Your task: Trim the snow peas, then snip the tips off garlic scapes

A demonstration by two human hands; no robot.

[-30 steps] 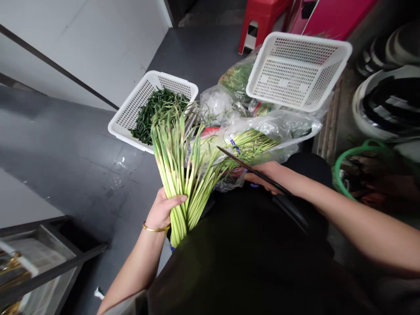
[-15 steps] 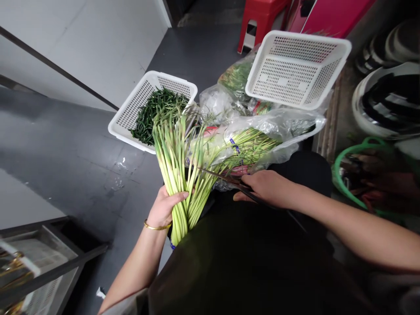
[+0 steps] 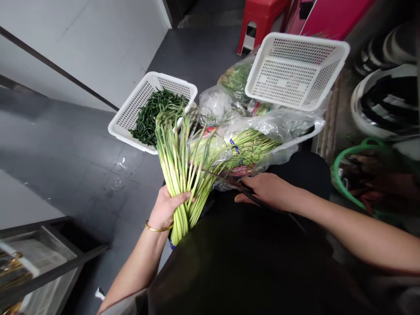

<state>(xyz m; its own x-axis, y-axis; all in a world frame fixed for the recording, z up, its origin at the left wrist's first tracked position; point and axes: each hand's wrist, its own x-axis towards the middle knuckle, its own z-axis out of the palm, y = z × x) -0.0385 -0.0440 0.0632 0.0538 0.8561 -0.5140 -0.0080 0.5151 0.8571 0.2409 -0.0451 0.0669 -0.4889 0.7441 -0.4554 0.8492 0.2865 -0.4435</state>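
Observation:
A thick bunch of garlic scapes (image 3: 177,175), pale green with wilted tips fanning away from me, is gripped by my left hand (image 3: 166,208), its thumb across the stems. A blue tie (image 3: 171,245) shows at the bunch's lower end. My right hand (image 3: 271,189) is closed around dark scissors (image 3: 238,186); their blades point left, and the tips lie among the stems just above my left hand. Whether the blades are parted is hard to make out. Just beyond, more garlic scapes (image 3: 254,142) with blue ties lie in clear plastic.
A white basket (image 3: 122,114) of dark green chili peppers (image 3: 149,120) stands at the left. Another white basket (image 3: 292,83) rests tilted on plastic bags. A red stool (image 3: 262,19) is behind. On the right are a green basket (image 3: 344,188) and a white bucket (image 3: 357,113).
The bunch and my left hand have shifted very slightly to the right, with the stem tips spreading a little. The scissors and my right hand stay almost where they were.

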